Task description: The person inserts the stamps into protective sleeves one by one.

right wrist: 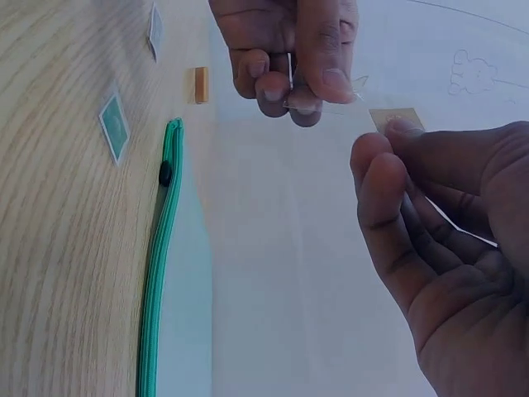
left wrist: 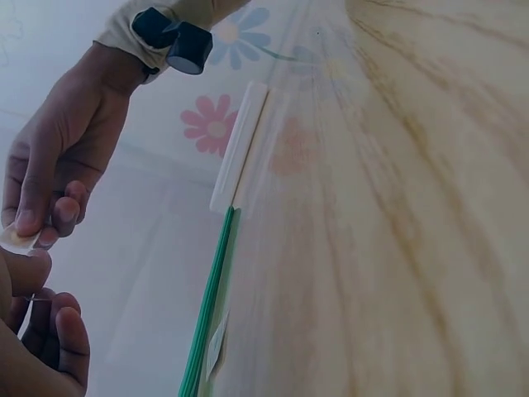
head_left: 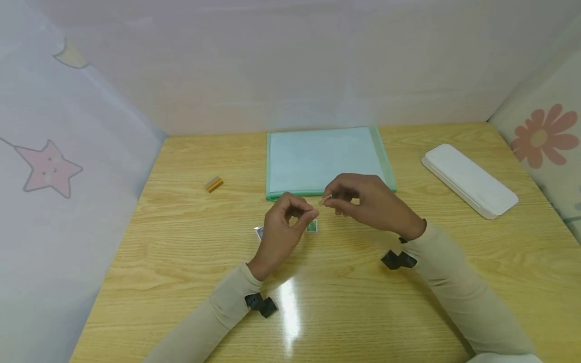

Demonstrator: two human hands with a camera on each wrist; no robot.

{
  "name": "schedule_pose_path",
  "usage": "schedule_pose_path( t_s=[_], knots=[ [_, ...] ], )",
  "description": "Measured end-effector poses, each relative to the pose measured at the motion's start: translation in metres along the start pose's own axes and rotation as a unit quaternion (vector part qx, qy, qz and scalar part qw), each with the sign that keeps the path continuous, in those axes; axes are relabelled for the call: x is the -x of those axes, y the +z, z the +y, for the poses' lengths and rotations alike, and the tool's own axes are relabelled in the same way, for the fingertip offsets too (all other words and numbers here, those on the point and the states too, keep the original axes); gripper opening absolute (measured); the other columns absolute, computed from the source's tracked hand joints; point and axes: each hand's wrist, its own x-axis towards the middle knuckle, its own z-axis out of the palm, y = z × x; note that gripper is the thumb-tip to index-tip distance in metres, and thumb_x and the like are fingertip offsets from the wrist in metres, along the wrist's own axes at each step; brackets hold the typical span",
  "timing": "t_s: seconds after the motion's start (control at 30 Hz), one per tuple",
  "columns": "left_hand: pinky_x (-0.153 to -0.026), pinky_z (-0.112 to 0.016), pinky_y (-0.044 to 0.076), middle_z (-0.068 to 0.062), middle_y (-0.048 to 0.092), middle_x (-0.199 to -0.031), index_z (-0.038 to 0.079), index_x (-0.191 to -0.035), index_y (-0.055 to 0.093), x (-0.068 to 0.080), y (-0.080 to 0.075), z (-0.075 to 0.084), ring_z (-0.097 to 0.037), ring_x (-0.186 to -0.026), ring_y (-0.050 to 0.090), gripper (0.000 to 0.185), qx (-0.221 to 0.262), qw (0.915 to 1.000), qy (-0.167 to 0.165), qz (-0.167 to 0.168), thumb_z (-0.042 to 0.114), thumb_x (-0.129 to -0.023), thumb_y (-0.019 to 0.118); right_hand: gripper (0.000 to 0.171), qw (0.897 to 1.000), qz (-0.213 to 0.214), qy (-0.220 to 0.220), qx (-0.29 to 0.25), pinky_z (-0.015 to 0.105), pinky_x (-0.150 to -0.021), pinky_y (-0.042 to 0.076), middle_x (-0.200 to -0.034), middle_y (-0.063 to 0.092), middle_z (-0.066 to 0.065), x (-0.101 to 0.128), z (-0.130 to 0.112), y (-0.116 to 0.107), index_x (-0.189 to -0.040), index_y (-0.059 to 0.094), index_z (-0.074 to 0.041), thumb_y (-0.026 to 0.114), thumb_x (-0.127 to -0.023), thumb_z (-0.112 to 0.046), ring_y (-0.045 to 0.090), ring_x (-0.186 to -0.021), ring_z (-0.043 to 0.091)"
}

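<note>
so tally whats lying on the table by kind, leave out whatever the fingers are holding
Small cards: 2
Green-edged pouch: 1
White case: 1
Small orange-brown block: 1
Total: 5

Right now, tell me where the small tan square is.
In the right wrist view, the small tan square is right of centre, pinched by the right hand, just below and to the right of the left hand.
</note>
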Motion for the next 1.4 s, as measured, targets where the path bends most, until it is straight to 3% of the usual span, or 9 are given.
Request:
schedule_pose_path(
  t_s=[0.27, 0.5, 0.57, 1.07, 1.4],
  knots=[
    [-0.068, -0.033, 0.049, -0.015, 0.057, -0.095, -0.003, -0.097, 0.053, -0.001, 0.0, 0.024, -0.027, -0.077, 0.057, 0.015, -0.006, 1.0, 0.004, -0.004, -0.003, -0.085, 0.063, 0.01, 0.999, 0.015, -0.017, 0.045, 0.021, -0.059, 0.047, -0.087, 0.059, -0.017, 0.001, 0.02, 0.009, -0.098, 0.061, -0.026, 0.064, -0.089, -0.024, 0.056, -0.068, -0.002],
    [-0.066, -0.029, 0.047, -0.011, 0.057, -0.095, 0.001, -0.097, 0.054, 0.0, 0.002, 0.016, -0.022, -0.074, 0.055, 0.016, -0.014, 0.9999, 0.0, 0.001, -0.001, -0.085, 0.064, 0.009, 0.998, 0.015, -0.01, 0.06, 0.019, -0.063, 0.048, -0.09, 0.059, -0.017, 0.001, 0.018, 0.01, -0.097, 0.061, -0.026, 0.064, -0.089, -0.024, 0.058, -0.074, -0.003],
    [-0.066, -0.029, 0.047, -0.014, 0.056, -0.094, -0.001, -0.096, 0.053, -0.001, 0.002, 0.024, -0.024, -0.073, 0.055, 0.016, -0.014, 0.9999, -0.002, 0.0, -0.003, -0.085, 0.064, 0.009, 0.998, 0.016, -0.012, 0.064, 0.019, -0.063, 0.048, -0.09, 0.059, -0.017, 0.001, 0.017, 0.01, -0.097, 0.061, -0.025, 0.064, -0.089, -0.023, 0.058, -0.074, -0.003],
    [-0.067, -0.036, 0.048, -0.013, 0.058, -0.094, -0.002, -0.097, 0.052, -0.002, 0.001, 0.025, -0.026, -0.075, 0.055, 0.017, -0.011, 0.9998, 0.013, 0.003, 0.001, -0.086, 0.064, 0.009, 0.994, -0.002, -0.023, 0.111, 0.02, -0.064, 0.046, -0.089, 0.057, -0.017, 0.0, 0.01, 0.012, -0.099, 0.063, -0.023, 0.062, -0.09, -0.023, 0.053, -0.075, -0.004],
    [-0.068, -0.032, 0.047, -0.014, 0.057, -0.093, -0.002, -0.098, 0.052, -0.002, 0.003, 0.026, -0.027, -0.074, 0.055, 0.015, 0.0, 1.0, 0.001, 0.007, -0.002, -0.086, 0.062, 0.007, 0.987, 0.004, -0.05, 0.155, 0.019, -0.062, 0.044, -0.09, 0.054, -0.016, 0.001, 0.01, 0.011, -0.097, 0.065, -0.022, 0.061, -0.091, -0.021, 0.047, -0.073, -0.003]
  ],
)
